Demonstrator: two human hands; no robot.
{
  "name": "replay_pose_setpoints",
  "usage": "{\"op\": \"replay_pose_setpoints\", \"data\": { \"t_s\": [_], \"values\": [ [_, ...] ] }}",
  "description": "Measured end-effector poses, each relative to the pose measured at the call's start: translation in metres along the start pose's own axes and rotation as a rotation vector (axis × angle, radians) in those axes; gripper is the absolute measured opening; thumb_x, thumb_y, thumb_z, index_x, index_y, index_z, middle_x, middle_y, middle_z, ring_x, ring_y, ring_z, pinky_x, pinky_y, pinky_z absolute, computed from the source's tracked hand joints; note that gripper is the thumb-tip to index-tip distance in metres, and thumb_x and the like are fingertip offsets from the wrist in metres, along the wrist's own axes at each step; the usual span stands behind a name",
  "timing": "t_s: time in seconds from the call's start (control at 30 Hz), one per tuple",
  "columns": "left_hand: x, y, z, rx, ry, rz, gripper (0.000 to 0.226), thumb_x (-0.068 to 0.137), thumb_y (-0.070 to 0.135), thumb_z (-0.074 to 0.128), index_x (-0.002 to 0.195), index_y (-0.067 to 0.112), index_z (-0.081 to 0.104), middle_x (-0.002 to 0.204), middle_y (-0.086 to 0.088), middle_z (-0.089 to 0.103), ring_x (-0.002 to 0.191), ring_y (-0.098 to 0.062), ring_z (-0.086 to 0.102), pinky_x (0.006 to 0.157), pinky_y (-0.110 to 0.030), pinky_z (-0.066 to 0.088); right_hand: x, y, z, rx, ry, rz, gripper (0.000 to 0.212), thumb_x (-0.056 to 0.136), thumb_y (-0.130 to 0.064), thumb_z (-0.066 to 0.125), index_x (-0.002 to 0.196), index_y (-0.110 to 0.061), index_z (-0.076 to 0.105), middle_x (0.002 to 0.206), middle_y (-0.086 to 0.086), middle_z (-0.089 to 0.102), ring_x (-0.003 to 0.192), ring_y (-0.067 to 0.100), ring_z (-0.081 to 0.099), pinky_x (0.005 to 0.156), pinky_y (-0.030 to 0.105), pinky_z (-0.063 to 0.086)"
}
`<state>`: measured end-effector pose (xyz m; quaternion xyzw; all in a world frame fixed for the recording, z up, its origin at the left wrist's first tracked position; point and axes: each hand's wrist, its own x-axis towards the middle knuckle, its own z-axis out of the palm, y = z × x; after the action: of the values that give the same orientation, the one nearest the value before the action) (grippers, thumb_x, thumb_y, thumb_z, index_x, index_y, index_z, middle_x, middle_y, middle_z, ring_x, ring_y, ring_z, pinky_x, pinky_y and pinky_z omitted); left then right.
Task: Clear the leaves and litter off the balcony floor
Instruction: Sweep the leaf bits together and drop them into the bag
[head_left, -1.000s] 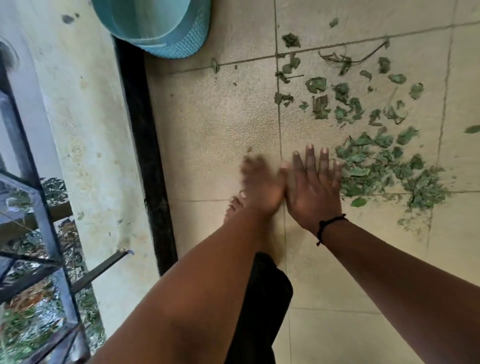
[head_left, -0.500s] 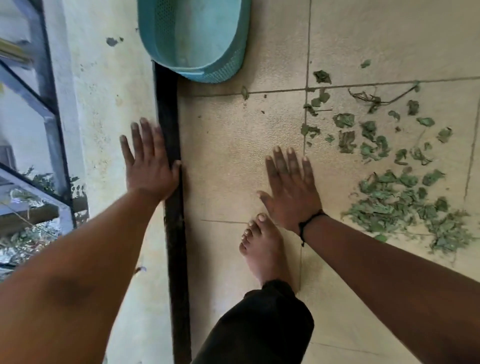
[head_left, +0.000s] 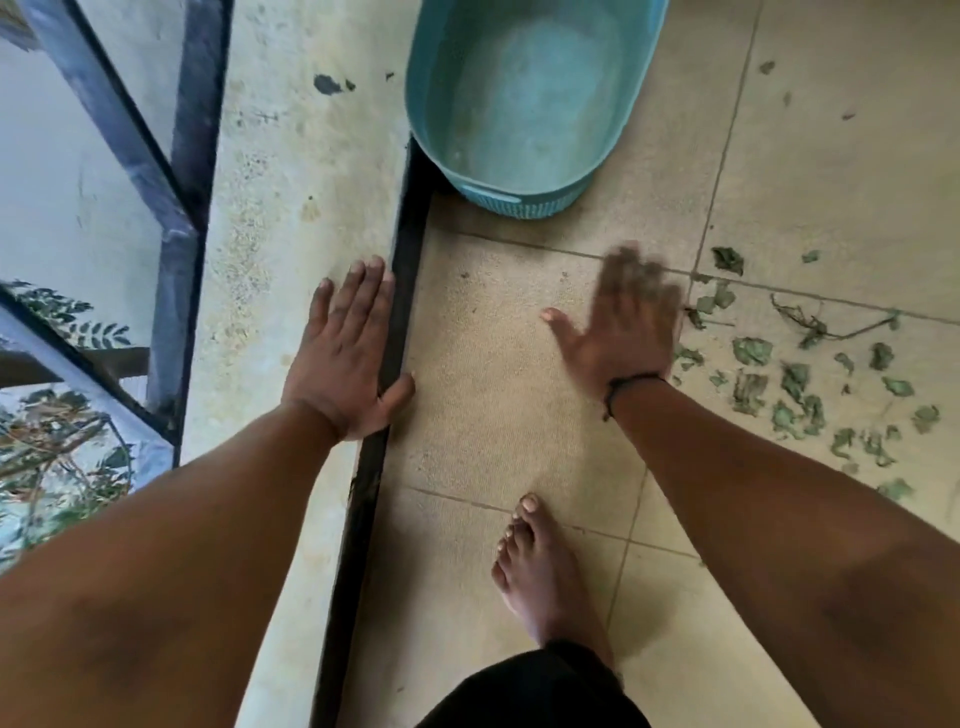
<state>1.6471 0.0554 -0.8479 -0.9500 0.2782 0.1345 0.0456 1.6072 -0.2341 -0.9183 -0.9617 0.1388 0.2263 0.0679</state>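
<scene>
Tiled floor (head_left: 498, 415), both hands (head_left: 345, 358) flat

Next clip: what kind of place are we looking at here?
Most likely an upper-floor balcony: a tiled floor strewn with leaves, a low ledge with a metal railing on it, and foliage visible below.

My right hand (head_left: 626, 322) is smeared with blur, its fingertips (head_left: 631, 262) impossible to separate. The teal basket (head_left: 524, 104) runs off the top edge. My arm covers some of the leaves (head_left: 795, 395), and more trail off the right edge. My foot (head_left: 545, 577) vanishes under dark cloth (head_left: 535, 691).
</scene>
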Motion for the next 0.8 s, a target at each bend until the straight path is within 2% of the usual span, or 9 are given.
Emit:
{"op": "replay_pose_setpoints", "data": {
  "t_s": [0.17, 0.23, 0.27, 0.4, 0.43, 0.5, 0.57, 0.7, 0.8],
  "values": [
    [0.000, 0.000, 0.001, -0.025, 0.010, -0.008, 0.097, 0.082, 0.056, 0.036, 0.155, 0.005, -0.005, 0.162, -0.010, -0.005, 0.149, -0.017, -0.021, 0.122, -0.039, -0.009, -0.045, 0.073, 0.001, 0.139, 0.002, 0.546, 0.105, 0.087, -0.080, 0.006, 0.153, 0.000, -0.004, 0.161, 0.024, -0.004, 0.149, 0.040, -0.005, 0.118, 0.055, -0.005],
    [0.000, 0.000, 0.001, -0.029, 0.006, -0.016, 0.097, 0.082, 0.055, 0.036, 0.155, 0.003, 0.000, 0.162, -0.010, -0.004, 0.149, -0.016, -0.021, 0.122, -0.039, -0.009, -0.045, 0.074, -0.004, 0.173, 0.035, 0.606, 0.106, 0.088, -0.078, 0.012, 0.152, 0.004, -0.004, 0.160, 0.027, -0.006, 0.148, 0.041, -0.007, 0.118, 0.054, -0.007],
    [-0.001, 0.000, 0.001, -0.029, 0.002, -0.020, 0.096, 0.082, 0.055, 0.036, 0.156, 0.002, 0.002, 0.163, -0.010, -0.004, 0.149, -0.016, -0.021, 0.122, -0.039, -0.009, -0.039, 0.070, -0.007, 0.161, 0.058, 0.546, 0.104, 0.089, -0.077, 0.015, 0.152, 0.004, -0.004, 0.159, 0.027, -0.006, 0.148, 0.042, -0.006, 0.117, 0.054, -0.007],
    [-0.002, 0.001, 0.000, -0.034, -0.009, -0.017, 0.096, 0.082, 0.054, 0.036, 0.156, 0.001, 0.005, 0.164, -0.012, 0.000, 0.149, -0.015, -0.020, 0.122, -0.038, -0.011, 0.010, 0.054, -0.017, -0.021, 0.089, 0.054, 0.092, 0.093, -0.072, 0.012, 0.155, -0.005, -0.003, 0.162, 0.019, -0.006, 0.149, 0.037, -0.006, 0.116, 0.049, -0.012],
    [-0.003, 0.000, 0.000, -0.041, -0.010, -0.019, 0.096, 0.082, 0.054, 0.037, 0.156, 0.001, 0.005, 0.164, -0.013, 0.001, 0.149, -0.015, -0.019, 0.122, -0.038, -0.011, 0.022, 0.053, -0.019, -0.057, 0.086, -0.023, 0.092, 0.093, -0.073, 0.010, 0.155, -0.007, -0.003, 0.163, 0.016, -0.006, 0.149, 0.036, -0.007, 0.117, 0.048, -0.012],
    [-0.003, 0.000, 0.000, -0.046, -0.012, -0.026, 0.096, 0.082, 0.054, 0.037, 0.155, 0.000, 0.006, 0.164, -0.015, 0.003, 0.149, -0.015, -0.019, 0.122, -0.037, -0.012, 0.034, 0.063, -0.021, -0.046, 0.080, -0.035, 0.094, 0.092, -0.075, 0.009, 0.156, -0.007, -0.003, 0.163, 0.015, -0.005, 0.150, 0.034, -0.007, 0.117, 0.048, -0.012],
    [-0.001, 0.001, 0.000, -0.048, 0.012, -0.034, 0.096, 0.081, 0.054, 0.038, 0.155, 0.000, 0.007, 0.164, -0.017, 0.004, 0.149, -0.014, -0.018, 0.121, -0.036, -0.012, 0.024, 0.086, -0.019, 0.005, 0.096, 0.109, 0.100, 0.089, -0.079, 0.008, 0.155, -0.005, -0.005, 0.163, 0.016, -0.006, 0.150, 0.034, -0.007, 0.117, 0.047, -0.013],
    [-0.002, -0.002, 0.000, -0.059, 0.023, -0.037, 0.097, 0.081, 0.054, 0.037, 0.155, 0.000, 0.007, 0.164, -0.019, 0.006, 0.149, -0.012, -0.018, 0.121, -0.034, -0.013, -0.035, 0.139, -0.002, 0.200, 0.041, 0.558, 0.111, 0.083, -0.085, 0.007, 0.154, -0.001, -0.007, 0.162, 0.020, -0.007, 0.150, 0.035, -0.007, 0.119, 0.049, -0.009],
    [0.002, 0.000, -0.001, -0.100, 0.039, -0.063, 0.098, 0.079, 0.053, 0.037, 0.155, 0.000, 0.007, 0.163, -0.020, 0.006, 0.149, -0.012, -0.017, 0.121, -0.035, -0.013, -0.077, 0.164, 0.003, 0.229, -0.041, 0.669, 0.105, 0.088, -0.078, 0.014, 0.153, 0.002, -0.007, 0.161, 0.021, -0.009, 0.149, 0.036, -0.010, 0.119, 0.047, -0.011]
  ]
}}
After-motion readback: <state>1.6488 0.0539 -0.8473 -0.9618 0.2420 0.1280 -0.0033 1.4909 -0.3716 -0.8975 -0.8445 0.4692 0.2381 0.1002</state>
